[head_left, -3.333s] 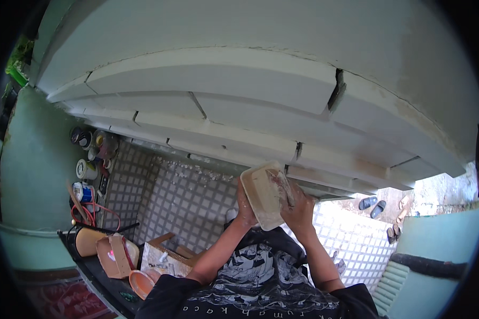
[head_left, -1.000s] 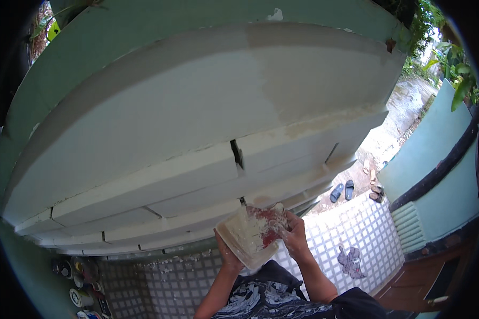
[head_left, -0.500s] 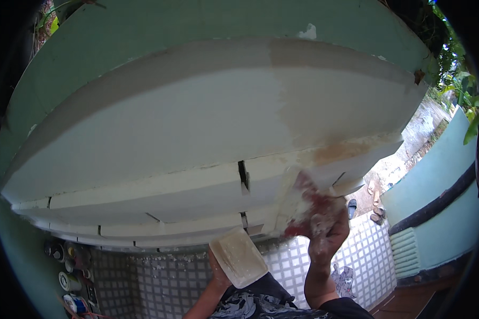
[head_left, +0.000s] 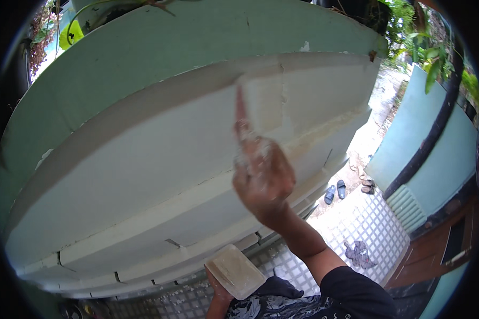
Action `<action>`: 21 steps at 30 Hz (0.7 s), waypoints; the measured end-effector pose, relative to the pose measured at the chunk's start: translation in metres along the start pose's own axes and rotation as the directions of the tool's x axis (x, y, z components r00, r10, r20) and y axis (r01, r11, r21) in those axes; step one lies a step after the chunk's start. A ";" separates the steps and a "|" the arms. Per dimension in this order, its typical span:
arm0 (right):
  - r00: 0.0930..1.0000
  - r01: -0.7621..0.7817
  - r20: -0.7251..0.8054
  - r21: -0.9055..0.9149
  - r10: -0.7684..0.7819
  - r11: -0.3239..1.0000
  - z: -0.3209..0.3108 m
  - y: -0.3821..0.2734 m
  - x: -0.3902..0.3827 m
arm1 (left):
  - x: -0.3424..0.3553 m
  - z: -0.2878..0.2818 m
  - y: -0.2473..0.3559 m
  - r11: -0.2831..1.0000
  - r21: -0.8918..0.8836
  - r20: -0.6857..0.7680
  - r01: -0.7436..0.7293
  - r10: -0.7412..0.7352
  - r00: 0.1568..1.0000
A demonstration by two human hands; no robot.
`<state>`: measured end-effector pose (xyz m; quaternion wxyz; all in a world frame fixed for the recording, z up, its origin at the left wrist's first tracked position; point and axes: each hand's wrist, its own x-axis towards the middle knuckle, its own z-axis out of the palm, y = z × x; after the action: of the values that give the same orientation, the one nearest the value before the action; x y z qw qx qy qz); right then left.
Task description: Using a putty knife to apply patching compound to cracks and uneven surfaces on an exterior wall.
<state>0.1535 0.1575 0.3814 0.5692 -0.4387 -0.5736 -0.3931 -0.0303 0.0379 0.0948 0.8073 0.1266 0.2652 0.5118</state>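
Observation:
My right hand (head_left: pixel 266 175), smeared with white paste, is raised to the white wall panel (head_left: pixel 160 138) and closed around a scraper with a red part (head_left: pixel 241 103). The scraper is seen nearly edge-on and blurred, its tip near the top of the panel. Just right of it, a damp-looking beige patch (head_left: pixel 314 85) covers the panel. Low in front of my body, my left hand (head_left: pixel 216 291) grips a pale rectangular plastic tub (head_left: pixel 236 272) by its left side. Paste coats the tub's inside; most of my left fingers are hidden beneath it.
A green band (head_left: pixel 207 42) borders the panel's top, and stepped white ledges (head_left: pixel 138 239) run below. Sandals (head_left: pixel 335 192) lie at right on the tiled floor (head_left: pixel 367 223), near a crumpled cloth (head_left: pixel 360 254). A brown door (head_left: pixel 436 250) stands at lower right.
My right hand has swept the scraper up and left from the lower ledge to the upper panel. The view has turned; the tub stays low in my left hand.

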 end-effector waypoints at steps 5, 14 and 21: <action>0.983 -0.078 -0.159 0.081 0.090 0.994 -0.009 -0.012 -0.005 | -0.009 -0.026 0.025 1.000 -0.022 -0.002 0.017 -0.017 1.000; 0.875 -0.420 -0.298 -0.075 0.381 0.905 0.003 0.035 -0.009 | -0.015 -0.052 0.043 0.998 -0.040 0.034 0.042 -0.041 0.999; 0.950 -0.278 -0.137 0.049 0.282 0.959 -0.012 -0.005 -0.017 | -0.021 -0.047 0.049 0.999 0.033 0.080 0.037 -0.039 0.996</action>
<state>0.1516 0.1433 0.3653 0.6651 -0.4781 -0.4691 -0.3302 -0.1011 0.0377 0.0858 0.8249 0.1546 0.2427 0.4866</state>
